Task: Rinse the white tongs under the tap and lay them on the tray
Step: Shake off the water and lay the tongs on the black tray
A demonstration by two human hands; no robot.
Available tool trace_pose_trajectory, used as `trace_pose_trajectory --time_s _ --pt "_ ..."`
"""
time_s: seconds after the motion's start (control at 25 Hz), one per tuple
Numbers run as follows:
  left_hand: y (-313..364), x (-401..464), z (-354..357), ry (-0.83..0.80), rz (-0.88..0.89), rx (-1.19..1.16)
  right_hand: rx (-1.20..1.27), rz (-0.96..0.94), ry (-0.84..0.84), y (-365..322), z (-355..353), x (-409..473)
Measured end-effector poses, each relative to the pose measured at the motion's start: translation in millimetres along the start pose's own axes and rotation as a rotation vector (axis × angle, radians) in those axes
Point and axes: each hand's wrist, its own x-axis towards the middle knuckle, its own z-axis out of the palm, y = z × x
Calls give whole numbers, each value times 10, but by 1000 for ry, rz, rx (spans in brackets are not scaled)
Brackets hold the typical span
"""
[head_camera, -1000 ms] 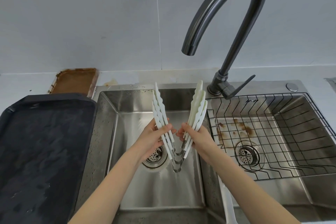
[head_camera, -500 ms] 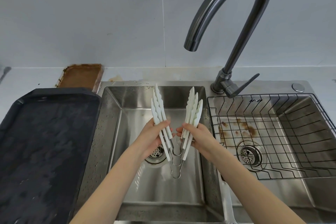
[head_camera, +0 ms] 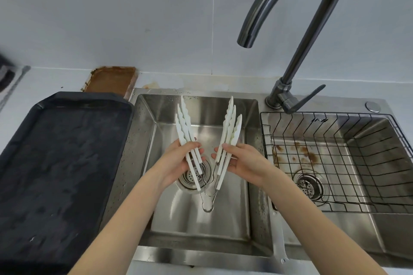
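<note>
Both hands over the left sink basin (head_camera: 196,225). Left hand (head_camera: 178,163) curled around one arm-bundle of the white tongs (head_camera: 228,136); right hand (head_camera: 243,163) half-open, thumb pinning the other. Tips splay toward 12 o'clock. Black tray (head_camera: 67,118) at 9. Tap (head_camera: 290,6) at 1, dry.

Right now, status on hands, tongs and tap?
Left hand and right hand each grip white tongs, spread over left basin. Tap dry. Black tray waiting, path clear.
</note>
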Motion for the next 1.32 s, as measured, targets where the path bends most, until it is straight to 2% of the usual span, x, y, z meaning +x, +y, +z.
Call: trace_pose_trajectory --time_s 0.36,0.64,1.0,1.32 --pt "262 -41 -490 -130 -50 55 157 -57 -6 203 413 4" --pt "456 -73 -892 -225 -64 64 98 -138 119 298 880 69" --pt "841 -128 -1549 -257 2 282 -8 -217 194 414 1582 190" --pt "1093 -225 -2158 -215 20 344 2 -125 183 589 2187 463"
